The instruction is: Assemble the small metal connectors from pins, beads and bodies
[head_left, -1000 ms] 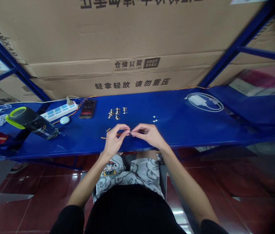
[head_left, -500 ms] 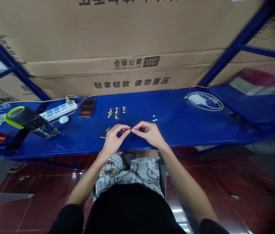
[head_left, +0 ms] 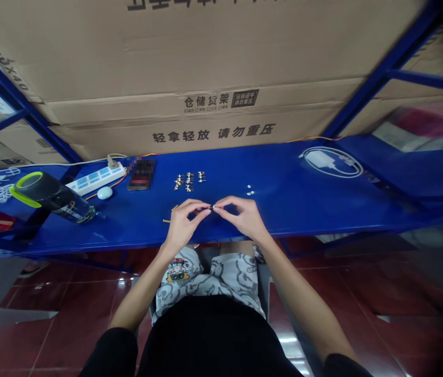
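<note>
Both my hands meet over the front of a blue metal shelf (head_left: 284, 209). My left hand (head_left: 184, 225) pinches a small dark part between thumb and fingertips. My right hand (head_left: 240, 215) pinches a tiny pale piece (head_left: 213, 208) against the end of that part. Their fingertips nearly touch. Just behind my hands lies a cluster of several small metal parts (head_left: 188, 180). Two short brass pieces (head_left: 168, 217) lie left of my left hand. A few tiny white bits (head_left: 249, 190) lie to the right.
A white power strip (head_left: 93, 178), a white oval object (head_left: 104, 192) and a dark bottle with a green lid (head_left: 50, 199) sit at the left. A white charger with coiled cable (head_left: 329, 161) lies at the right. Cardboard boxes (head_left: 213, 78) stand behind.
My hands stay pinched together at the same spot; the fingers have shifted only slightly. The view has moved a little.
</note>
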`<state>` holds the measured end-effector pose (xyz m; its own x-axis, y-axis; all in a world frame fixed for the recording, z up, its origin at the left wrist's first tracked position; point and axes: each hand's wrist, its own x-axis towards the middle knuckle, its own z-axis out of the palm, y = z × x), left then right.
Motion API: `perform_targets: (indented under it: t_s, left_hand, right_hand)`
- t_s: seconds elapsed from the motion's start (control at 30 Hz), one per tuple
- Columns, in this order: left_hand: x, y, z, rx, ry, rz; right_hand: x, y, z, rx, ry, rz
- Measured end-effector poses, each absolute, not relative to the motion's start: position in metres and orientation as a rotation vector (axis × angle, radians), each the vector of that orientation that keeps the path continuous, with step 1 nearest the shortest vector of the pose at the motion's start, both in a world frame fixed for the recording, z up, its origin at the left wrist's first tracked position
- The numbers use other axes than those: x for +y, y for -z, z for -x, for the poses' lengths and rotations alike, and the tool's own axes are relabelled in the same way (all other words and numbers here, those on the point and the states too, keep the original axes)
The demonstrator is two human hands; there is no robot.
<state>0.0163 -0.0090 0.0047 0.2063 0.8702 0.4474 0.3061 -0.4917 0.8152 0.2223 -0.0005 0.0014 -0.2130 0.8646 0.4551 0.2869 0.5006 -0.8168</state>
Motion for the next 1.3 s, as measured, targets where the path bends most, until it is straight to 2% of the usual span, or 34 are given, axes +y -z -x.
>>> perform_targets:
  t_s: [0.33, 0.9, 1.07, 1.3]
  left_hand:
    - [-0.0077, -0.0044, -0.0177, 1.041, -1.290, -1.851]
    - [-0.0110, -0.0011, -0.0223, 1.164, -1.345, -1.969]
    - [-0.0130, -0.0025, -0.0233, 1.161, -1.391, -1.938]
    - [-0.0119, 0.0026, -0.0231, 1.077, -1.292, -1.957]
  right_hand:
    - [0.0023, 0.0030, -0.2233, -1.693, -0.863, 0.979]
    - [0.0015, -0.0016, -0.2204, -1.710, -0.834, 0.994]
    - [0.0015, -0.0017, -0.2201, -1.720, -0.930, 0.987]
    - [0.0013, 0.0013, -0.2223, -1.723, -0.863, 1.019]
